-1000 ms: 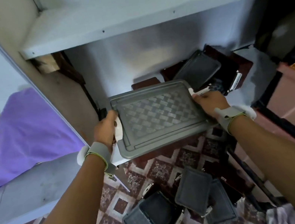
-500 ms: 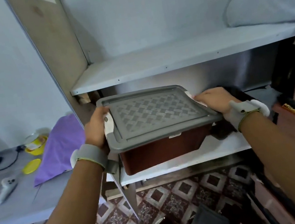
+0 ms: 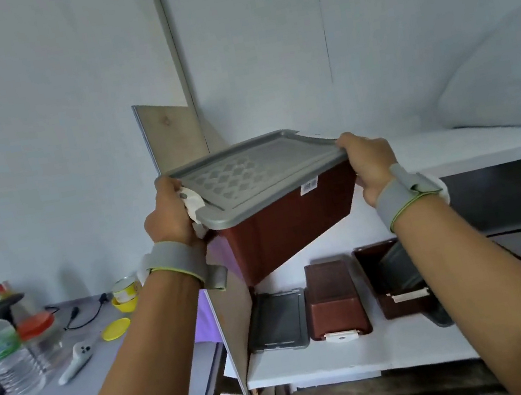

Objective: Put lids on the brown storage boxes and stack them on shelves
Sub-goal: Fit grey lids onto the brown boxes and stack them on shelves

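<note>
A brown storage box (image 3: 288, 227) with a grey lid (image 3: 254, 172) on it is in the air at upper-shelf height, tilted with its near side down. My left hand (image 3: 170, 218) grips its left end by the white latch, and my right hand (image 3: 370, 165) grips its right end. The upper white shelf (image 3: 473, 147) lies just behind and to the right of the box. On the lower shelf (image 3: 316, 361) lie a loose grey lid (image 3: 279, 321), an upturned brown box (image 3: 335, 304) and an open brown box (image 3: 397, 277) holding a dark lid.
A pale pillow (image 3: 504, 88) rests on the upper shelf's right end. The shelf's side panel (image 3: 171, 136) stands to the left. Left of it, a grey table (image 3: 60, 392) carries a water bottle (image 3: 4, 354), a white controller (image 3: 75, 360), yellow dishes and a purple cloth. Patterned floor lies below.
Both hands have lifted the lidded box from floor level past the lower shelf up to the top shelf's height, and my view has risen with it.
</note>
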